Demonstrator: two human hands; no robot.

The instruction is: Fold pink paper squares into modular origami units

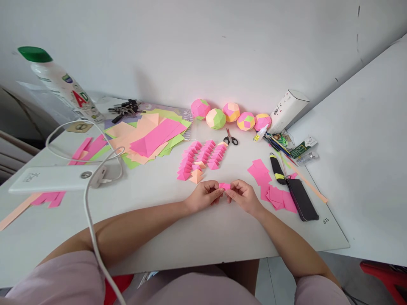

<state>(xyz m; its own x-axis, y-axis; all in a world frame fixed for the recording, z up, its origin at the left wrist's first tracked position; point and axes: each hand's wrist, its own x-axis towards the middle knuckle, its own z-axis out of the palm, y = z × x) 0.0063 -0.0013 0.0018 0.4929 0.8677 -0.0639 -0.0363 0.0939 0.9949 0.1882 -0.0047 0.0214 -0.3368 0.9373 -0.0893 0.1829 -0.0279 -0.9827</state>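
Observation:
A small folded piece of pink paper [224, 186] is pinched between my two hands, just above the near part of the table. My left hand [204, 196] grips its left end with thumb and fingers, and my right hand [242, 195] grips the right end the same way. Just beyond them lie rows of folded pink paper units [207, 153], a few peach ones [196, 175] among them. Loose pink paper squares [274, 195] are scattered to the right of my right hand.
Several folded paper balls [215, 119] line the wall, with scissors [230, 137] before them. A phone [302, 199] and utility knife [277, 168] lie right. Coloured sheets [152, 137], a power bank [57, 178] and a tall bottle [63, 87] occupy the left. A white cable [90, 220] crosses my left arm.

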